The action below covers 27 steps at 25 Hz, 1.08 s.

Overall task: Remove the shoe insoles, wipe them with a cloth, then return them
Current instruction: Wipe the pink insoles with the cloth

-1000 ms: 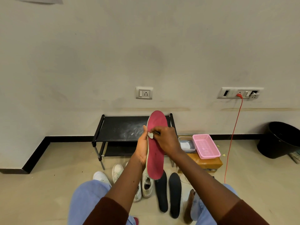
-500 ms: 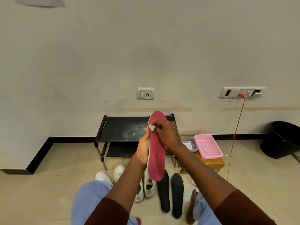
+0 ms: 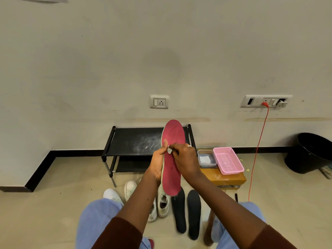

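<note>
A red insole (image 3: pixel 172 135) stands upright in front of me, toe end up. My left hand (image 3: pixel 158 163) grips its left edge near the middle, thumb on the front. My right hand (image 3: pixel 185 159) pinches a small white cloth (image 3: pixel 169 150) and presses it against the insole's red face. Two black insoles (image 3: pixel 194 212) lie side by side on the floor below. White shoes (image 3: pixel 162 203) sit on the floor to their left, partly hidden by my left arm.
A black shoe rack (image 3: pixel 136 141) stands against the wall behind the insole. A pink basket (image 3: pixel 228 160) and a clear lidded box (image 3: pixel 206 159) rest on a low wooden stool (image 3: pixel 222 178). A red cable (image 3: pixel 256 150) hangs from the wall socket. A black bin (image 3: pixel 309 151) stands far right.
My right hand with the cloth rubbed up toward the insole's toe end, then came back down to its upper-middle. My left hand kept its grip on the insole.
</note>
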### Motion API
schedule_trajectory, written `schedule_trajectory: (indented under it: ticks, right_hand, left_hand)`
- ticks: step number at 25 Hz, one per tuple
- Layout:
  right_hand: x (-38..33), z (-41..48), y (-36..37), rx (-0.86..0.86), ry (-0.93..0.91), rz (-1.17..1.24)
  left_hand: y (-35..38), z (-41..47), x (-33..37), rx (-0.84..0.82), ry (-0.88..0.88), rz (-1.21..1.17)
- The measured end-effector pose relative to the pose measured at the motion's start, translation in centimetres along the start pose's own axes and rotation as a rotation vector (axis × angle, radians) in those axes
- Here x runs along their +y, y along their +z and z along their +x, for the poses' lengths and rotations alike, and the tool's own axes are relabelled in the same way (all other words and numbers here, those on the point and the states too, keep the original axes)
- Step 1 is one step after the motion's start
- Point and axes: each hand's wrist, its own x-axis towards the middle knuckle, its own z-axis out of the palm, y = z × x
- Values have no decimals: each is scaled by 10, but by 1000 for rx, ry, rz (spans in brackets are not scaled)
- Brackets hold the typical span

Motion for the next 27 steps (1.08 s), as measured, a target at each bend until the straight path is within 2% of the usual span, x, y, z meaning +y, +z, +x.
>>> schedule_trajectory:
  ticks: [7, 12, 15, 20, 27]
  right_hand:
    - [3, 30, 1, 43, 38, -32]
    - [0, 11, 1, -128, 0, -80]
    - [2, -13, 0, -164, -6, -78]
    - [-2, -38, 5, -93, -33, -11]
    - [-3, -4, 4, 13, 36, 14]
  left_hand:
    - [-2, -4, 4, 11, 72, -14]
    - [-9, -1, 3, 28, 35, -21]
    - [-13, 1, 2, 55, 24, -10]
    - [-15, 4, 2, 113, 10, -1]
    - [-7, -1, 5, 76, 46, -57]
